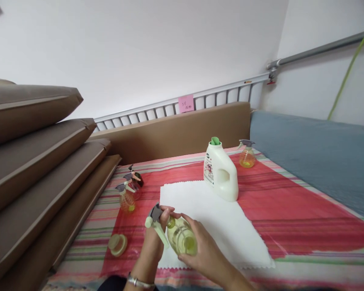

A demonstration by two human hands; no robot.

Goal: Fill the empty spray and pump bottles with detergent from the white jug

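Observation:
My left hand (154, 239) grips the grey and pale-green trigger head of a small clear spray bottle (182, 238) with yellowish liquid. My right hand (204, 252) wraps round the bottle's body, holding it tilted over the near edge of a white cloth (218, 220). A bracelet sits on my left wrist. A white detergent jug (221, 171) with a green cap stands upright at the cloth's far corner.
A red striped sheet (291, 210) covers the surface. Three spray bottles (129, 192) stand at the left, another spray bottle (246, 154) behind the jug. A round pale lid (117, 244) lies near left. Brown cushions (39, 161) are stacked at left; a blue mattress (318, 157) lies right.

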